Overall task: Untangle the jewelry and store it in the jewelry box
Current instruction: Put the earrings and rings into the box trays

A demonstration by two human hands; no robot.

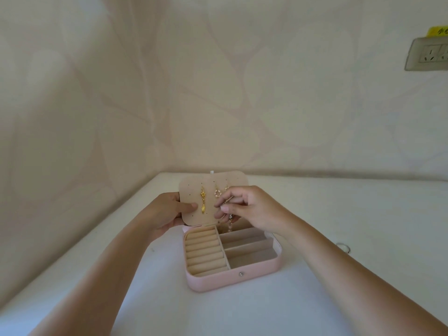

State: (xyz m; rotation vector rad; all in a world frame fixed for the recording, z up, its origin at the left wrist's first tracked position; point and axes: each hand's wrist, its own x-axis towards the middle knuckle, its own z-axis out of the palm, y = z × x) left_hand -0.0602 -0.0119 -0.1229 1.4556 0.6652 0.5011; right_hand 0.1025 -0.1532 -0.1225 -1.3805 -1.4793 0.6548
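A pink jewelry box (218, 280) stands open on the white table, with beige ring rolls on its left and compartments on its right. Its beige earring panel (191, 190) stands upright at the back. My left hand (169, 209) grips the panel's left edge, thumb on its front. A gold drop earring (202, 200) and a small pearl hoop earring (217, 193) hang on the panel. My right hand (244, 207) pinches a thin piece of jewelry (226, 202) in front of the panel; a beaded strand (229, 225) hangs below it into the box.
The white table (339, 214) meets a pale patterned wall at the back and left. A small ring (344, 246) lies on the table to the right of my right forearm. A wall socket (429, 54) sits at the upper right.
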